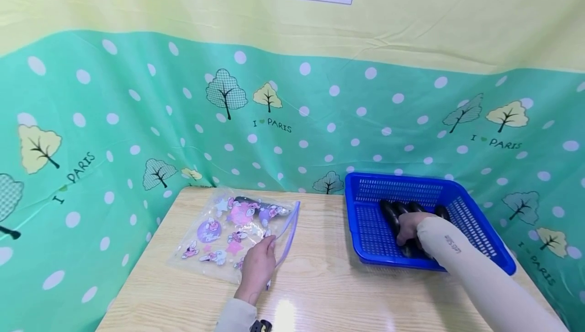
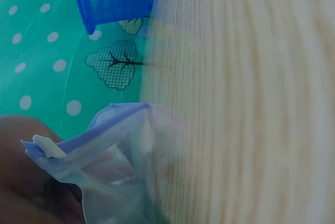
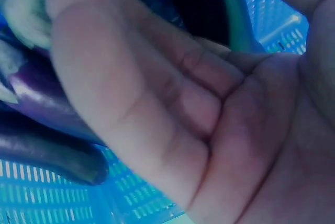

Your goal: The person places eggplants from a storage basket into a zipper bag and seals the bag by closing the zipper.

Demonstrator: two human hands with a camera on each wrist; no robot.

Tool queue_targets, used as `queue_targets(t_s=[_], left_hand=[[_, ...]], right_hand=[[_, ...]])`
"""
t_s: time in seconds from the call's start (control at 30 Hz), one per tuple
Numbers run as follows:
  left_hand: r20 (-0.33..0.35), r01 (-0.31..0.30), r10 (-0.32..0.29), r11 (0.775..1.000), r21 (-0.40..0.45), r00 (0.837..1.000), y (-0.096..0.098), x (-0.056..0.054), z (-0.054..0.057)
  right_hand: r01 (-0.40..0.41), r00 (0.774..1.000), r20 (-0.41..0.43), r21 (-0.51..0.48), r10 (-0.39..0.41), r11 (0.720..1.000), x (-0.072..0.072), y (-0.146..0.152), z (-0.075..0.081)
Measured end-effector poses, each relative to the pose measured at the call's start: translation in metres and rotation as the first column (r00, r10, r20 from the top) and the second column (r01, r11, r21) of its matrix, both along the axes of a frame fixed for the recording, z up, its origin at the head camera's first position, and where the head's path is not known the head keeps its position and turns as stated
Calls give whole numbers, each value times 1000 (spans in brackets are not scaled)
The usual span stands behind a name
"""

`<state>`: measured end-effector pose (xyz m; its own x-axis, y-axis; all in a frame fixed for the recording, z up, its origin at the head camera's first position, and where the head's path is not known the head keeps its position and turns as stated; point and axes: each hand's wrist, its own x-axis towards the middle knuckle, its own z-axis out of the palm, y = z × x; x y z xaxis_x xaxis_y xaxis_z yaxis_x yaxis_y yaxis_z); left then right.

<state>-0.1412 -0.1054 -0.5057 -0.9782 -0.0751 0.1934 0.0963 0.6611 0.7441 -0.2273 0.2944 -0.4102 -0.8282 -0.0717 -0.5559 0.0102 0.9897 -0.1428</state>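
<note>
My left hand (image 1: 259, 265) pinches the open edge of a clear zip bag (image 1: 219, 240) printed with pink and purple cartoon figures. The bag lies flat on the table with a dark eggplant (image 1: 256, 201) inside near its far side. In the left wrist view, the purple zip strip (image 2: 104, 128) with its white slider (image 2: 48, 146) runs beside the fingers. My right hand (image 1: 412, 226) reaches down among several eggplants (image 1: 388, 212) in a blue basket. In the right wrist view, its bent fingers (image 3: 120, 93) lie close over eggplants (image 3: 47, 93); I cannot tell whether they grip one.
The blue plastic basket (image 1: 365, 261) stands at the right of the wooden table (image 1: 315, 251), against the back curtain. A green and yellow curtain (image 1: 274, 154) with dots and trees encloses the back and sides. A dark watch (image 1: 261, 326) is on the left wrist.
</note>
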Motion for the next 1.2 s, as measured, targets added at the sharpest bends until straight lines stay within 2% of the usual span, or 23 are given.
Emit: queue_targets(t_s=[0.1, 0.17, 0.2, 0.3, 0.4, 0.43, 0.63, 0.8, 1.0, 1.2], left_hand=[[1, -1, 1, 1000, 2, 1000, 1, 0, -1], [9, 0, 0, 1000, 8, 1000, 1, 0, -1], [18, 2, -2, 1000, 14, 1000, 1, 0, -1], [31, 4, -4, 1000, 18, 1000, 1, 0, -1], [35, 3, -4, 1000, 23, 999, 2, 1, -1], [29, 1, -1, 1000, 20, 1000, 2, 1, -1], [6, -7, 7, 1000, 14, 1000, 1, 1, -1], [18, -14, 13, 1000, 27, 1000, 0, 2, -1], [40, -12, 11, 1000, 29, 999, 1, 3, -1], [29, -13, 12, 1000, 22, 1000, 1, 1, -1]], right_hand=[[-30, 1000, -7, 27, 30, 999, -2, -2, -6], [-30, 1000, -5, 32, 30, 999, -11, 2, -20], [-32, 999, -6, 22, 32, 999, -20, 9, -34], [-44, 999, -20, 5, 44, 999, -24, 6, -37], [-58, 997, -44, -35, 56, 998, -19, -3, -22], [-52, 997, -50, -47, 50, 998, -12, -11, -9], [-3, 998, -69, -172, -9, 985, -15, -11, 11], [-31, 989, -150, -223, -3, 974, -15, -12, 28], [-47, 965, -260, -330, -43, 943, -15, -14, 34], [-52, 917, -376, -441, -132, 896, -20, -22, 26]])
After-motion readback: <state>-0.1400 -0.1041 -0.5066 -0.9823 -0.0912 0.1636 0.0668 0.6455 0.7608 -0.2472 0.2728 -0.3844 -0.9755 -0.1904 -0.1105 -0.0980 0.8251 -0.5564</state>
